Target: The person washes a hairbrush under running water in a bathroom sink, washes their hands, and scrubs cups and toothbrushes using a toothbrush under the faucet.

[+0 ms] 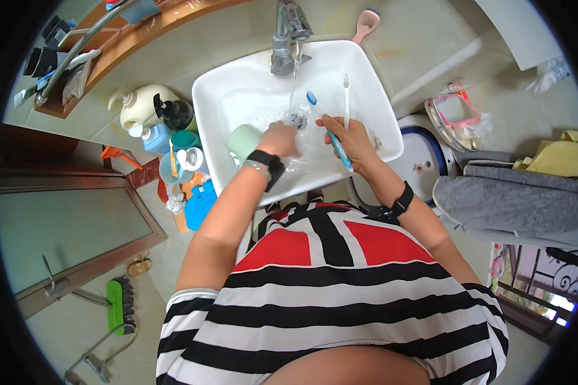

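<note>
My right hand [348, 138] is closed around a blue toothbrush [340, 153], whose blue head points toward the running water. A white toothbrush [347, 96] stands out from the same hand, head toward the back of the sink; its lower end is hidden by the fingers. My left hand [279, 140] is low in the white sink [212, 96], beside the drain [297, 119]. Next to it is a pale green cup [243, 141]; I cannot tell whether the hand touches it. The left fingers are blurred and partly hidden. Water falls from the faucet [282, 54] between my hands.
Pump bottles [175, 114] and other containers crowd the sink's left side. A pink brush [367, 24] lies behind the rim. On the right are a clear-sided bag [453, 115] and grey towels [507, 199]. A wooden shelf [103, 67] curves along the upper left.
</note>
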Demonstrator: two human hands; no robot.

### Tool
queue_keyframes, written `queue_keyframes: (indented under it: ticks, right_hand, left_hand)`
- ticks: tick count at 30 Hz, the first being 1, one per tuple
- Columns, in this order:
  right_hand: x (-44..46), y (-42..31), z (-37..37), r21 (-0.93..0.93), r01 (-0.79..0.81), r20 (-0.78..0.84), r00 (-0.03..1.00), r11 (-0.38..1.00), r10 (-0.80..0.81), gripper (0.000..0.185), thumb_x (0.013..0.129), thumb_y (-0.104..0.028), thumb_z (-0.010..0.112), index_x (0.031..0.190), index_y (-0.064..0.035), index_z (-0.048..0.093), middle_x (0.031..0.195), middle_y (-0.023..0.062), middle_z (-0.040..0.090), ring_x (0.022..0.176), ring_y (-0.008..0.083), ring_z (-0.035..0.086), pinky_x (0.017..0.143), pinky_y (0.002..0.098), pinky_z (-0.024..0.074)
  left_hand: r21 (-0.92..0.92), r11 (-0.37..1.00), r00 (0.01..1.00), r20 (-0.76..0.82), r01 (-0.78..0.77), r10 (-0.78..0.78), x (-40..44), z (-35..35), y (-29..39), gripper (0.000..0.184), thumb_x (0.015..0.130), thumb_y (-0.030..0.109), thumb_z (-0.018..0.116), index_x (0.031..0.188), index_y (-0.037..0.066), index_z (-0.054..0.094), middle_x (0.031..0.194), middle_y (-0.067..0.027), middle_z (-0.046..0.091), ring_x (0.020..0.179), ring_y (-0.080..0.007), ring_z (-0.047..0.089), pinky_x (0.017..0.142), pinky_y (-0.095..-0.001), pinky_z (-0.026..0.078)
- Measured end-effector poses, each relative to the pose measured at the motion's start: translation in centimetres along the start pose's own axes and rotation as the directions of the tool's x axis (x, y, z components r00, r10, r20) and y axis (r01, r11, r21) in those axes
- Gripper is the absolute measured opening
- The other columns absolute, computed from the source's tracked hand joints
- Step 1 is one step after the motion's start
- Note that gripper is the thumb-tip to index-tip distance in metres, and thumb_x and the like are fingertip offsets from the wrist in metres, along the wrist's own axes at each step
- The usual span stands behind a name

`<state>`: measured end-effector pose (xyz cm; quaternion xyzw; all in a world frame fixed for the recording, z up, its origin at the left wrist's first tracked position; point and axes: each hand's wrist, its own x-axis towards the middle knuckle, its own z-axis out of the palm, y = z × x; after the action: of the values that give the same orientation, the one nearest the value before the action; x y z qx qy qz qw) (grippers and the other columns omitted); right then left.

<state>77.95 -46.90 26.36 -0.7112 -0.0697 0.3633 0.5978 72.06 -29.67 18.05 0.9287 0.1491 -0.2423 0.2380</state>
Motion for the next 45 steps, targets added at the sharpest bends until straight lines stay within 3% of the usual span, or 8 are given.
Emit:
queue_keyframes:
  ticks: [3, 7, 14, 20, 22, 27, 36, 45]
  right_hand:
    - [0.1, 0.0, 0.2, 0.029, -0.032, 0.027, 0.999, 0.999, 0.031, 0.033, 0.085, -0.036, 0.065, 0.089, -0.0033, 0.068, 0.062, -0.0002, 0.057, 0.052, 0.0039, 0.039, 0.047, 0.0218, 0.0272]
    - [1.2, 1.0, 0.6, 0.027, -0.031, 0.06, 0.998, 0.999, 0.029, 0.034, 0.085, -0.037, 0.064, 0.092, -0.0042, 0.068, 0.062, -0.0017, 0.055, 0.046, 0.0032, 0.038, 0.041, 0.0203, 0.0271]
    - [1.6, 0.5, 1.0, 0.057, -0.075, 0.1, 0.993, 0.996, 0.07, 0.033, 0.083, -0.038, 0.067, 0.086, -0.0049, 0.069, 0.061, -0.0007, 0.056, 0.043, 0.0039, 0.039, 0.037, 0.0211, 0.0268]
    - [2.5, 0.6, 1.2, 0.055, -0.073, 0.119, 0.991, 0.996, 0.066, 0.036, 0.082, -0.04, 0.067, 0.09, -0.0054, 0.068, 0.062, -0.0006, 0.056, 0.042, 0.0046, 0.04, 0.036, 0.0208, 0.0289]
    - [2.3, 0.4, 1.3, 0.049, -0.063, 0.12, 0.991, 0.997, 0.056, 0.037, 0.081, -0.041, 0.067, 0.09, -0.0055, 0.068, 0.063, -0.0006, 0.056, 0.042, 0.0048, 0.04, 0.036, 0.0208, 0.029]
    - [2.7, 0.5, 1.4, 0.062, -0.04, 0.132, 0.991, 0.997, 0.031, 0.039, 0.079, -0.043, 0.068, 0.089, -0.0057, 0.068, 0.063, -0.0001, 0.057, 0.041, 0.0055, 0.04, 0.035, 0.0212, 0.0283]
    - [2.6, 0.5, 1.7, -0.013, 0.068, 0.037, 0.997, 0.998, -0.068, 0.041, 0.08, -0.04, 0.07, 0.094, -0.0021, 0.066, 0.065, 0.0004, 0.056, 0.043, 0.0046, 0.04, 0.036, 0.0209, 0.0277]
    - [1.5, 0.5, 0.9, 0.063, 0.2, -0.094, 0.977, 0.978, -0.193, 0.039, 0.079, -0.031, 0.073, 0.097, 0.0022, 0.064, 0.067, 0.0015, 0.059, 0.062, 0.0075, 0.053, 0.059, 0.0212, 0.0397]
  left_hand:
    - [0.428, 0.903, 0.999, -0.046, 0.038, -0.02, -4.8, -1.4, -0.9, 0.055, 0.059, 0.027, 0.08, 0.11, 0.01, 0.065, 0.141, -0.0221, 0.032, 0.137, -0.0408, 0.016, 0.094, -0.0749, 0.02]
    - [0.236, 0.959, 0.97, -0.218, 0.157, -0.105, -4.8, -0.9, -3.1, 0.078, 0.054, 0.025, 0.081, 0.127, 0.022, 0.054, 0.144, -0.0237, 0.026, 0.135, -0.0466, 0.016, 0.088, -0.0788, 0.023]
    - [0.094, 0.964, 0.968, -0.003, 0.25, -0.251, -5.7, -3.9, -4.0, 0.087, 0.052, 0.03, 0.08, 0.132, 0.015, 0.048, 0.135, -0.0312, 0.037, 0.133, -0.0427, 0.027, 0.098, -0.048, 0.04]
    - [-0.783, 0.6, 0.951, -0.039, 0.163, -0.308, -5.3, -5.4, -5.6, 0.091, 0.059, 0.039, 0.08, 0.133, 0.002, 0.042, 0.116, -0.0214, 0.055, 0.101, -0.0269, 0.058, 0.088, -0.0343, 0.046]
    - [-0.72, 0.672, 0.811, -0.49, -0.171, -0.319, -4.2, -3.8, -5.4, 0.097, 0.054, 0.043, 0.081, 0.13, -0.003, 0.043, 0.115, -0.0242, 0.056, 0.107, -0.0307, 0.057, 0.091, -0.0338, 0.046]
    - [-0.674, 0.707, 0.692, -0.616, -0.215, -0.377, -4.5, -3.7, -3.5, 0.094, 0.059, 0.045, 0.08, 0.13, -0.002, 0.042, 0.11, -0.0222, 0.057, 0.1, -0.0297, 0.059, 0.084, -0.0328, 0.05]
    - [-0.905, -0.391, 0.955, -0.053, -0.17, -0.292, -2.5, -2.6, -6.0, 0.084, 0.072, 0.054, 0.071, 0.138, 0.018, 0.033, 0.13, -0.0209, 0.032, 0.104, -0.0361, 0.049, 0.086, -0.0497, 0.049]
    - [-0.923, -0.377, 0.984, -0.011, -0.078, -0.178, -2.2, -3.0, -1.1, 0.095, 0.067, 0.059, 0.073, 0.141, 0.019, 0.028, 0.136, -0.0216, 0.026, 0.118, -0.0402, 0.038, 0.099, -0.061, 0.03]
